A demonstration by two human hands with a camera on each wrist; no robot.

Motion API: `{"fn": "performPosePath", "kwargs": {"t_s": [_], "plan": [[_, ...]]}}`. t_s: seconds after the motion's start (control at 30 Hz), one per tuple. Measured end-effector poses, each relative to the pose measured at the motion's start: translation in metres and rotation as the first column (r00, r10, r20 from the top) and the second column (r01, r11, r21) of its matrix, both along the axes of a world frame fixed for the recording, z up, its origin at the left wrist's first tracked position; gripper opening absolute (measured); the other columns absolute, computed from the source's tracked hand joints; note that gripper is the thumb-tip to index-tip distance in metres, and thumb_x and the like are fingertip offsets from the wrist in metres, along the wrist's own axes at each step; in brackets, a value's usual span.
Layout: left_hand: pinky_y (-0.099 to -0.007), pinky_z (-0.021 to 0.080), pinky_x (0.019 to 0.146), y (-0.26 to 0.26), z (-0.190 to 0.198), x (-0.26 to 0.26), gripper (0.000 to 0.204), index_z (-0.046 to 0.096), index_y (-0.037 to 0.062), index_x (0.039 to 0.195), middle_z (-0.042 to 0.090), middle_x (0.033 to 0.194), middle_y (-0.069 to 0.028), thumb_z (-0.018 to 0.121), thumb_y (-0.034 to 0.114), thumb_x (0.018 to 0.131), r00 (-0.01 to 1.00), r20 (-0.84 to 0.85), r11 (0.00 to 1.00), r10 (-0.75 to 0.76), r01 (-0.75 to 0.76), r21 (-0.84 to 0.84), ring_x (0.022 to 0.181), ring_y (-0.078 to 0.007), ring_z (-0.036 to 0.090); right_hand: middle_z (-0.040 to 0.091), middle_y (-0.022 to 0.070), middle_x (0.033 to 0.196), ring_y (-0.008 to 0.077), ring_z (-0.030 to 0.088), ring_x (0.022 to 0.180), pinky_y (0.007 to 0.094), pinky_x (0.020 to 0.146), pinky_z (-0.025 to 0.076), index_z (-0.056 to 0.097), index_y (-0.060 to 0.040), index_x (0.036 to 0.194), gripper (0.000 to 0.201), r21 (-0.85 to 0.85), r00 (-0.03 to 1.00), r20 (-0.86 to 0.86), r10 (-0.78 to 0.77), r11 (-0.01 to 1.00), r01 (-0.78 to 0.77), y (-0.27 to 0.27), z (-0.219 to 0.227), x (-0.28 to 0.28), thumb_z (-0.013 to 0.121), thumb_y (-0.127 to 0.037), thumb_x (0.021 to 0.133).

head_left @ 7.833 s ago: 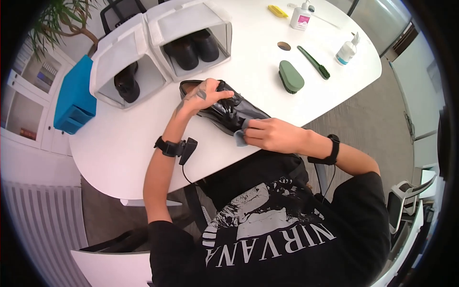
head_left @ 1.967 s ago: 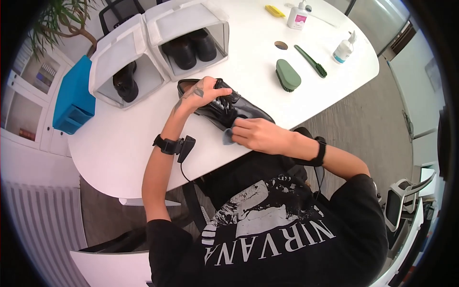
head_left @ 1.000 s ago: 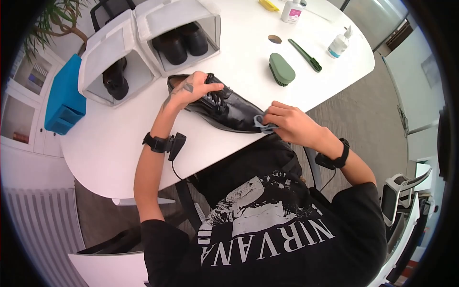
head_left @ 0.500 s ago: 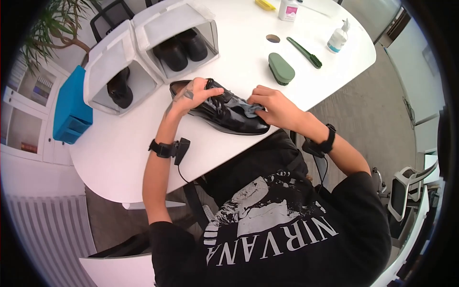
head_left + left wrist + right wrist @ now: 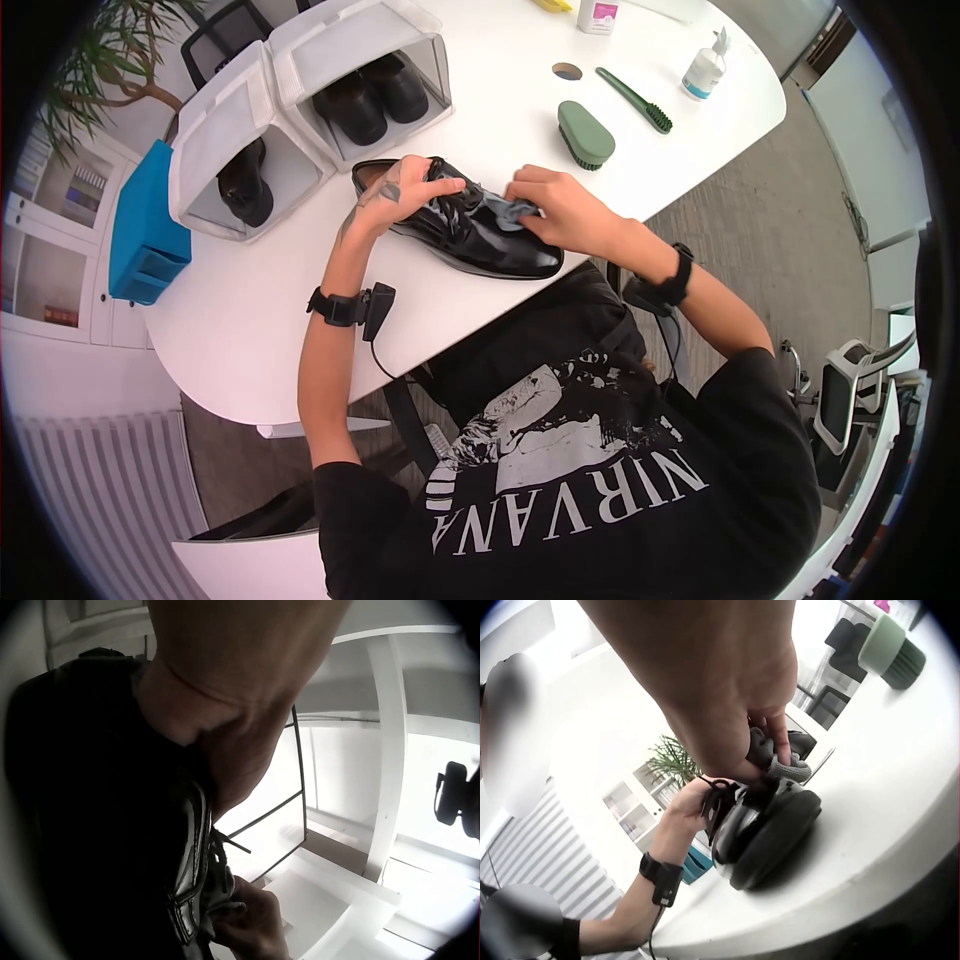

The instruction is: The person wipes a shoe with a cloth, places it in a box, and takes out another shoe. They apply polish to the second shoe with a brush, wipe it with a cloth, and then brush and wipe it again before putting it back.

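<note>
A glossy black lace-up shoe lies on the white table, its toe toward the person's right. The left hand grips it near the opening and laces, thumb over the upper. Pinched in the right hand, a grey-blue cloth presses on the shoe's far side, ahead of the laces. In the right wrist view the cloth is bunched beneath the fingers of the right hand, against the shoe. The left wrist view shows the shoe dark and close, with part of its sole side hidden in shadow.
Two white boxes with black shoes inside stand at the back left, beside a blue container. A green brush, a long-handled brush and a pump bottle are at the back right.
From the shoe's near side, the right hand with the cloth went to the toe, then over to the far side, and has shifted slightly toward the laces. The left hand keeps its grip.
</note>
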State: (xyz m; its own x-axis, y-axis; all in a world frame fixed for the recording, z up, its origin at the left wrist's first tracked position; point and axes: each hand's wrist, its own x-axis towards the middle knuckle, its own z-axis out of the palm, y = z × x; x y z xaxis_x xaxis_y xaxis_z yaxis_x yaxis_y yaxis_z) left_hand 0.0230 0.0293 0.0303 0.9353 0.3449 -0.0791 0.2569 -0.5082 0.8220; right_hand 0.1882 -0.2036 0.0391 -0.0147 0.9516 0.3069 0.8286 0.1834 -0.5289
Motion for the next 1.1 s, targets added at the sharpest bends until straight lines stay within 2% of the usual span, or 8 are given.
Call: {"fn": "performPosePath", "kwargs": {"t_s": [0.2,0.53,0.63,0.8,0.83,0.9,1.03,1.1], "plan": [[-0.0312,0.035,0.061,0.011,-0.012,0.002,0.048,0.070,0.0002,0.079,0.051,0.070,0.0038,0.081,0.045,0.092,0.999,-0.026,0.999,-0.027,0.028,0.045,0.069,-0.0082,0.043,0.062,0.0148,0.095,0.0356,0.063,0.101,0.0471,0.084,0.053,0.067,0.0025,0.102,0.027,-0.165,0.999,0.021,0.047,0.985,-0.043,-0.064,0.021,-0.001,0.070,0.009,0.076],[-0.0303,0.033,0.059,0.006,-0.010,0.002,0.044,0.067,0.0032,0.077,0.049,0.071,0.0071,0.082,0.042,0.093,0.999,-0.047,1.000,0.023,-0.022,0.023,0.069,-0.0066,0.040,0.063,0.0109,0.096,0.0308,0.063,0.102,0.0427,0.087,0.057,0.068,0.0019,0.103,0.024,0.067,0.967,0.218,0.134,0.986,-0.152,-0.001,0.002,-0.016,0.066,0.007,0.079],[-0.0316,0.035,0.060,-0.002,0.006,-0.001,0.046,0.067,0.0014,0.077,0.049,0.070,0.0047,0.082,0.043,0.092,0.998,-0.060,0.999,0.033,-0.031,0.043,0.068,-0.0083,0.041,0.063,0.0106,0.096,0.0306,0.063,0.102,0.0432,0.085,0.058,0.068,0.0016,0.103,0.024,0.024,0.974,0.181,0.139,0.989,-0.146,-0.021,0.011,-0.016,0.065,0.007,0.080],[-0.0367,0.039,0.060,0.004,-0.007,0.000,0.057,0.064,-0.0031,0.077,0.044,0.065,-0.0021,0.081,0.049,0.091,0.999,0.042,0.997,-0.022,0.019,0.073,0.066,-0.0134,0.041,0.059,0.0088,0.099,0.0268,0.061,0.100,0.0381,0.081,0.058,0.065,0.0039,0.099,0.024,-0.061,0.897,0.397,0.197,0.980,-0.188,-0.069,0.014,-0.027,0.070,0.000,0.076],[-0.0374,0.039,0.058,0.005,-0.005,0.000,0.060,0.058,-0.0022,0.072,0.041,0.064,-0.0027,0.081,0.050,0.090,1.000,-0.021,0.987,0.018,-0.014,0.161,0.064,-0.0133,0.040,0.059,0.0087,0.099,0.0267,0.061,0.100,0.0380,0.081,0.058,0.065,0.0033,0.099,0.024,-0.069,0.888,0.412,0.206,0.978,-0.195,-0.065,0.012,-0.030,0.070,0.000,0.076],[-0.0337,0.033,0.058,0.004,-0.006,-0.001,0.050,0.060,0.0024,0.073,0.044,0.069,0.0053,0.080,0.043,0.094,1.000,-0.024,0.993,0.016,-0.013,0.120,0.068,-0.0074,0.038,0.059,0.0087,0.099,0.0264,0.061,0.100,0.0378,0.081,0.058,0.065,0.0020,0.098,0.023,-0.075,0.866,0.453,0.212,0.977,-0.199,-0.057,0.016,-0.031,0.070,-0.001,0.076],[-0.0337,0.030,0.056,0.018,-0.027,0.004,0.051,0.054,0.0049,0.071,0.040,0.070,0.0058,0.084,0.042,0.091,1.000,0.021,0.998,-0.018,0.017,0.065,0.068,-0.0081,0.035,0.058,0.0093,0.099,0.0284,0.061,0.100,0.0381,0.081,0.058,0.064,0.0017,0.099,0.027,0.016,0.856,0.423,0.297,0.942,-0.334,-0.017,0.005,-0.050,0.070,-0.001,0.074],[-0.0341,0.028,0.056,0.010,-0.015,0.001,0.053,0.051,0.0064,0.069,0.037,0.070,0.0061,0.083,0.042,0.092,1.000,0.002,0.999,0.014,-0.014,0.044,0.067,-0.0084,0.033,0.058,0.0083,0.099,0.0263,0.061,0.101,0.0368,0.083,0.057,0.064,0.0000,0.098,0.022,0.032,0.815,0.479,0.326,0.921,-0.388,0.004,0.000,-0.060,0.069,-0.004,0.077]]}}
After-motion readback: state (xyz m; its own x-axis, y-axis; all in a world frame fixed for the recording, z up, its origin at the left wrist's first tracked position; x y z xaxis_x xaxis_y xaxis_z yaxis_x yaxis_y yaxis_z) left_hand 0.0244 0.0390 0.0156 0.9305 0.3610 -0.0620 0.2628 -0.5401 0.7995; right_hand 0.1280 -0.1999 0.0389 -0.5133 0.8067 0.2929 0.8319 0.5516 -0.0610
